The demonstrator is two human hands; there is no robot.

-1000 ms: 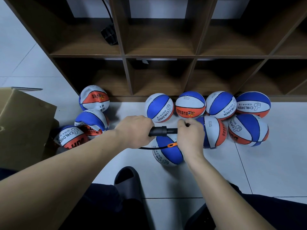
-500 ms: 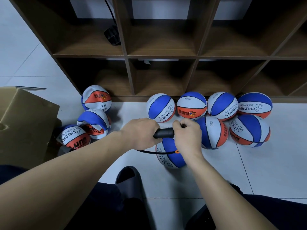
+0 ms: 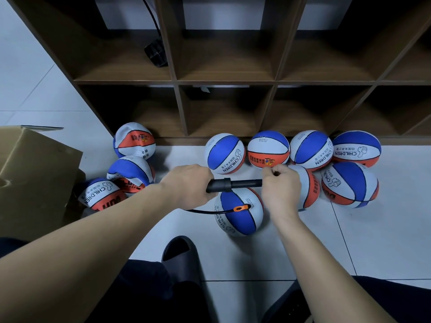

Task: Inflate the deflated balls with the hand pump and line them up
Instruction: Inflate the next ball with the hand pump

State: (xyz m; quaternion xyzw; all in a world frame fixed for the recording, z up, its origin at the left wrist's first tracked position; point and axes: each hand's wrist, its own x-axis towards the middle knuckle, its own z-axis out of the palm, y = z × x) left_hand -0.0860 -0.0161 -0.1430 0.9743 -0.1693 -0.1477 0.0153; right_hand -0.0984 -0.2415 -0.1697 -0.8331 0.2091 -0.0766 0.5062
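Pump (image 3: 235, 184): black, long axis horizontal, running left to right across your view, held just above the ball being filled (image 3: 239, 212). Barrel end sits at the left, the thinner rod section extends to the right.

Your left hand (image 3: 187, 185) wraps the barrel end, fingers curled round it, knuckles up, forearm entering from the lower left. Your right hand (image 3: 281, 186) closes round the handle end at the right; the handle itself is hidden inside the fist. Right forearm enters from the lower right, wrist roughly straight.

Hose (image 3: 205, 212): thin, black, leaves from under your left hand and curves right to an orange fitting (image 3: 240, 208) lying on top of the ball being filled. That ball rests on the floor (image 3: 349, 241), directly below the pump, blue and white panels up.

Outward, right: four round balls in a row (image 3: 291, 150) along the foot of the shelf unit (image 3: 224, 80), touching or nearly touching. In front of that row, two more round balls (image 3: 349, 185); the left one is partly hidden behind your right hand.

Outward, left: three wrinkled, sagging balls (image 3: 131, 170) clustered between the shelf unit's corner and a cardboard box (image 3: 35, 183). The lowest touches the box.

Near edge: a dark slipper (image 3: 180, 255) on the floor between your forearms.
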